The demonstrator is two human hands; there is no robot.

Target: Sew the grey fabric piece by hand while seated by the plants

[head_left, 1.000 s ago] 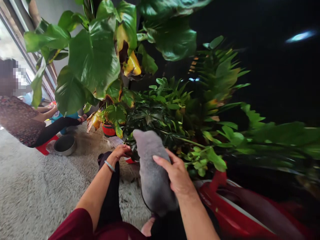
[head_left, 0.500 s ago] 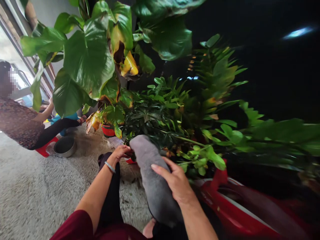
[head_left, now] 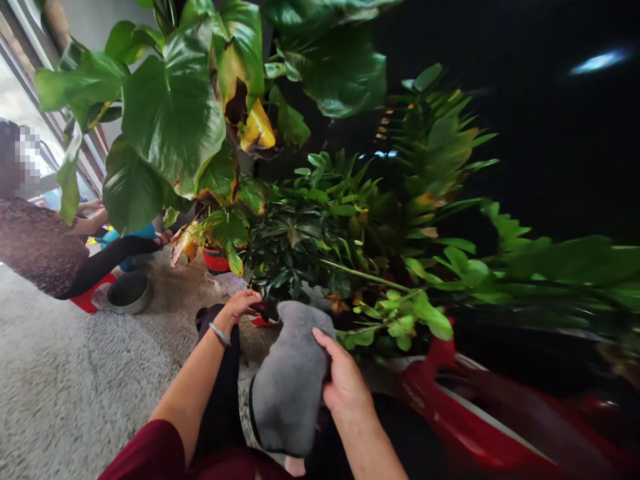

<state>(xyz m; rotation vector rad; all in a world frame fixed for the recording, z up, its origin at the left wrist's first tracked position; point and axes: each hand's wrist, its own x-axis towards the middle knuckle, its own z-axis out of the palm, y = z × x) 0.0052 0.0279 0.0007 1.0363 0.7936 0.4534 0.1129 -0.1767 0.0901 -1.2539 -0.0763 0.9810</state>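
A plush grey cloth (head_left: pixel 295 367) with a dark edge hangs over my lap, with my right hand (head_left: pixel 345 377) gripping its right side, thumb on top. My left hand (head_left: pixel 243 305), with a pale bangle at the wrist, reaches forward to the low leaves of a dark green bushy plant (head_left: pixel 285 247). Its fingers are drawn together at the foliage; what lies between them is too small and dark to make out. The two hands are apart, the cloth's upper end just right of the left fingers.
A big-leaved plant (head_left: pixel 170 120) with yellowed, browned leaves overhangs from the upper left, above a red pot (head_left: pixel 216 260). A red vehicle-like body (head_left: pixel 480 407) stands at right. At left, another person (head_left: pixel 43 247) sits on a red stool (head_left: pixel 93 298) beside a grey basin (head_left: pixel 130 293).
The right hand has drawn the cloth down and back from the leaves, and its upper end now looks broader and folded. The left hand stays at the foliage.
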